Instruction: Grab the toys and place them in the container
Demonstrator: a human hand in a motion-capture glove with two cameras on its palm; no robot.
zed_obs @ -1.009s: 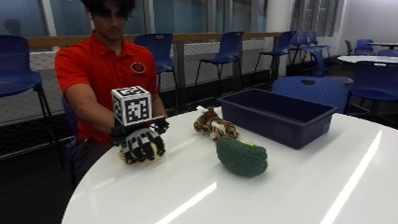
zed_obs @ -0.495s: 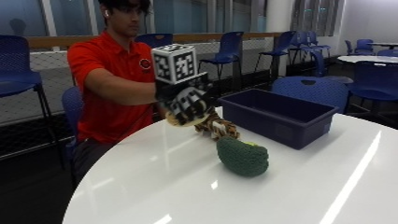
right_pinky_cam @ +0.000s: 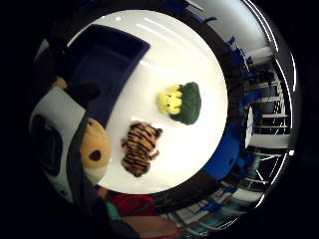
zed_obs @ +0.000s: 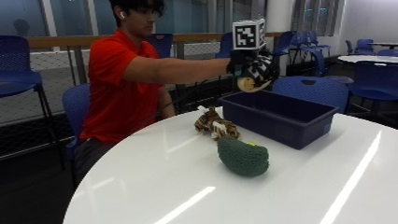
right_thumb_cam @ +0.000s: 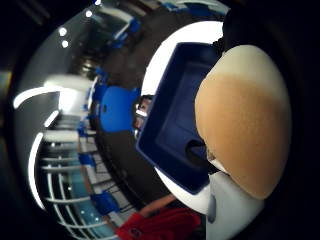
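Observation:
My gloved right hand (zed_obs: 255, 67) is raised over the near end of the dark blue container (zed_obs: 280, 116) and grips a tan plush toy (zed_obs: 247, 84). That tan toy (right_thumb_cam: 242, 120) fills the thumb side palm view, with the empty container (right_thumb_cam: 172, 125) beneath it. On the white table (zed_obs: 187, 186) lie a striped tiger toy (zed_obs: 212, 123) beside the container and a green plush toy (zed_obs: 243, 156) nearer the front. The little finger side view shows the tiger (right_pinky_cam: 139, 148), the green and yellow toy (right_pinky_cam: 180, 102), the container (right_pinky_cam: 102, 69) and the held tan toy (right_pinky_cam: 94, 149).
Blue chairs (zed_obs: 311, 88) stand behind the container and around the room. The person in a red shirt (zed_obs: 118, 88) sits at the table's far edge. A second white table (zed_obs: 370, 59) stands at the back right.
My hand has risen from the table's left edge and swung right with the tan toy, ending above the container. The tiger and green toy have stayed put.

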